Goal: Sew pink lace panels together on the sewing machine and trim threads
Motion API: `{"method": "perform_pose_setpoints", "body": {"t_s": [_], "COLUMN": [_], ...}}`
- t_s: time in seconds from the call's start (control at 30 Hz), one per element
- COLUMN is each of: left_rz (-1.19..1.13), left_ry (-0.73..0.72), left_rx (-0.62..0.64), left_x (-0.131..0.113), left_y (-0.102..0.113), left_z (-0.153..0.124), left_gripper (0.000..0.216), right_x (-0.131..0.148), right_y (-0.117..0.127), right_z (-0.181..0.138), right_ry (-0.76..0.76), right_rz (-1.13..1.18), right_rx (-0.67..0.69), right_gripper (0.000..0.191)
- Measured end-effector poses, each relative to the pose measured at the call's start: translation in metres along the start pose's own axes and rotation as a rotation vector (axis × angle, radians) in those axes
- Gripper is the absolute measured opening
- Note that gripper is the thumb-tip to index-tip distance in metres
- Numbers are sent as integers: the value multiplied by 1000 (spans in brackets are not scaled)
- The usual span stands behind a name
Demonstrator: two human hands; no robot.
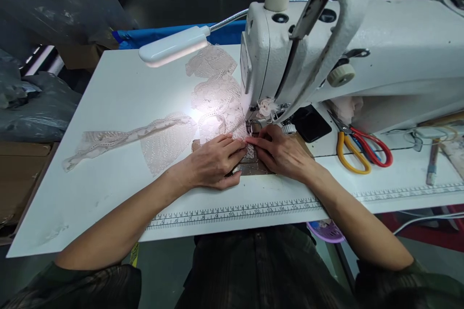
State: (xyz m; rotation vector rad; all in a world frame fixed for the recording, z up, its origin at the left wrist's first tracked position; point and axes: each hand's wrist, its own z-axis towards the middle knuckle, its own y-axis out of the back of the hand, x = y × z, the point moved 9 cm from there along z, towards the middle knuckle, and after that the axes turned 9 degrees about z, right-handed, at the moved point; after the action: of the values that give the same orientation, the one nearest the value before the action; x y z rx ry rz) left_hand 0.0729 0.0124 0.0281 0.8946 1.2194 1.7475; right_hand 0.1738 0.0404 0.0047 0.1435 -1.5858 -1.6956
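Note:
Pale pink lace fabric (217, 94) lies on the white table under a white sewing machine (266, 53), with its near edge at the presser foot (253, 128). My left hand (217, 161) rests just left of the foot, fingers bent and closed on the lace edge, thumb lower down. On the right, my right hand (281, 154) pinches the lace edge at the foot between its fingertips. The two hands' fingertips nearly meet there. What lies under the palms is hidden. A long lace strip (105, 142) trails off to the left.
A lit lamp (174, 46) on a bendy neck hangs over the lace. Right of the machine's needle end lie a black phone-like slab (311, 123), yellow-handled scissors (351, 153) and red-handled scissors (373, 147). A printed ruler (232, 213) runs along the front edge.

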Motion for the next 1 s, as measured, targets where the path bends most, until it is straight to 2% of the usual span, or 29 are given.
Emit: {"method": "perform_pose_setpoints", "body": {"t_s": [0.13,0.37,0.7,1.0], "left_rz": [29,36,52,120], "left_ry": [11,-4,-33,-23], "left_rx": [-20,-41,55,111], "left_x": [3,10,18,21], "left_y": [-2,-7,-11,-16], "left_z": [0,3,12,15], "left_gripper": [36,40,39,48], "right_x": [1,-1,1,7], "right_y": [2,1,4,1], "right_z": [-3,3,-6,-1], "right_ry": [4,-41,-4,-4], "right_rz": [25,-75,56,-42], "right_rx": [-22,4,-14,12], "right_gripper": [37,39,35,36]}}
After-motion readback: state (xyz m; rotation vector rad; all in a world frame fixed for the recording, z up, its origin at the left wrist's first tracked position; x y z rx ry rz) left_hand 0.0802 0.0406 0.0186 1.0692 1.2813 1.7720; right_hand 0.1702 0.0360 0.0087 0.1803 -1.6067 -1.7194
